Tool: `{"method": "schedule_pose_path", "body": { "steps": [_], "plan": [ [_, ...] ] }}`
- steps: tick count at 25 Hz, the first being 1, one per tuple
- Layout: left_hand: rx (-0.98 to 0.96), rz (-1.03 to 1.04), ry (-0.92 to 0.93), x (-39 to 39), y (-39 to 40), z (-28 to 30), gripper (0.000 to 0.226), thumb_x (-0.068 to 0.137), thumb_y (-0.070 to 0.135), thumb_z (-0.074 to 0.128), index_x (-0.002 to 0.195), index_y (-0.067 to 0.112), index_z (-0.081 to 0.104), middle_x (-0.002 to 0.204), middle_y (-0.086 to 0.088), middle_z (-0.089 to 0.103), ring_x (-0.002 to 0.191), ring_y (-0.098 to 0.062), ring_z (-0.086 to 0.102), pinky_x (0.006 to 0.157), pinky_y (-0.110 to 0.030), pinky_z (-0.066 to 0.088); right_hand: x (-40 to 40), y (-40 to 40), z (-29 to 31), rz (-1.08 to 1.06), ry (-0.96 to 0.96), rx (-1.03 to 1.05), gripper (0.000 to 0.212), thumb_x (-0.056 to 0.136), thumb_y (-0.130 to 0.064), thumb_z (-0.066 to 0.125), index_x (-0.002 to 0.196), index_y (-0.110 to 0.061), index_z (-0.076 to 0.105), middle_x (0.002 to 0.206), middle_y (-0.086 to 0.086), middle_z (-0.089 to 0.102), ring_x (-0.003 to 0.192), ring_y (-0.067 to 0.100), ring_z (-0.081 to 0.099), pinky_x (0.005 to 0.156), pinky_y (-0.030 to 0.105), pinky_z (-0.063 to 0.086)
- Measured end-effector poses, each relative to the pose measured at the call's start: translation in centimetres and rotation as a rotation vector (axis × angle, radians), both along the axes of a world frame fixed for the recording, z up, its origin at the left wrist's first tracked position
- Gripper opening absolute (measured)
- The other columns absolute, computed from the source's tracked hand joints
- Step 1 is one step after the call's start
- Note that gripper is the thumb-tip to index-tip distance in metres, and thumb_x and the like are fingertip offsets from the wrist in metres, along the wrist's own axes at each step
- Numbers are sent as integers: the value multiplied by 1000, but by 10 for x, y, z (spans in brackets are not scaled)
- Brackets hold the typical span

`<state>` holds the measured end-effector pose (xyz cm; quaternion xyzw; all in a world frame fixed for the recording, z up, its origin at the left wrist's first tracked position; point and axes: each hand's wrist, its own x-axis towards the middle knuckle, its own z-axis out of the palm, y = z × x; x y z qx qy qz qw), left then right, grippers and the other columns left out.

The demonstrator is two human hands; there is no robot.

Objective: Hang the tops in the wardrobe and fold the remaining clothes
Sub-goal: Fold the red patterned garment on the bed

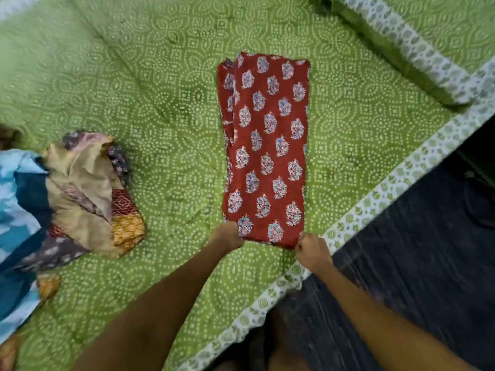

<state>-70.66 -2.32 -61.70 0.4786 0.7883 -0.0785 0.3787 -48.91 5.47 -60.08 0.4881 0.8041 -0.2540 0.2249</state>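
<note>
A red garment with a pale floral print [265, 145] lies folded into a long narrow strip on the green bedsheet [166, 108], running away from me. My left hand [227, 235] grips its near left corner. My right hand [312, 250] grips its near right corner, close to the bed's edge. Both fists are curled on the cloth's near hem.
A heap of mixed clothes [80, 194] in beige, blue, purple and orange sits at the left of the bed. A pillow in matching green cover [417, 41] lies at the top right. The bed's white patterned border [375, 199] runs diagonally, with dark floor [417, 263] beyond it.
</note>
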Motion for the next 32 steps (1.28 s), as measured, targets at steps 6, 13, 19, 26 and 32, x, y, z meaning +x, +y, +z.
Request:
{"method": "schedule_pose_path", "body": {
  "steps": [6, 13, 19, 26, 32],
  "plan": [
    [354, -216, 123, -3, 76, -46, 59, 96, 28, 35, 148, 6, 19, 156, -10, 16, 145, -23, 13, 117, -31, 1, -49, 31, -47, 111, 218, -74, 60, 98, -17, 36, 150, -6, 8, 158, 9, 0, 146, 23, 0, 118, 35, 5],
    [484, -246, 232, -9, 68, -130, 70, 93, 56, 29, 146, 11, 30, 153, -4, 28, 142, -20, 20, 117, -36, 6, -48, 78, -140, 336, 293, 197, 77, 91, -59, 2, 149, -8, 5, 158, 6, 9, 145, 14, 1, 117, 27, -6],
    [567, -238, 277, -13, 69, -150, 81, 87, 66, 26, 146, 10, 24, 151, -7, 30, 141, -21, 20, 117, -37, 6, -113, 190, -158, 248, 316, 392, 77, 91, -56, 12, 149, -6, 9, 158, 9, 9, 146, 18, 7, 115, 26, -5],
    [642, -242, 301, -14, 68, -162, 83, 88, 69, 15, 146, 9, 25, 153, -4, 24, 145, -16, 10, 117, -38, 6, -156, 213, -154, -135, 233, 497, 75, 97, -53, 24, 149, -3, 2, 158, 13, 0, 146, 22, -2, 118, 34, -4],
    [667, -263, 263, -13, 67, -156, 74, 92, 58, 18, 142, 6, 32, 150, -10, 34, 140, -23, 22, 115, -40, 5, -138, 117, -161, -285, 181, 565, 71, 94, -46, 8, 148, -2, 12, 157, 14, 10, 146, 22, 6, 117, 33, -5]
  ]
}}
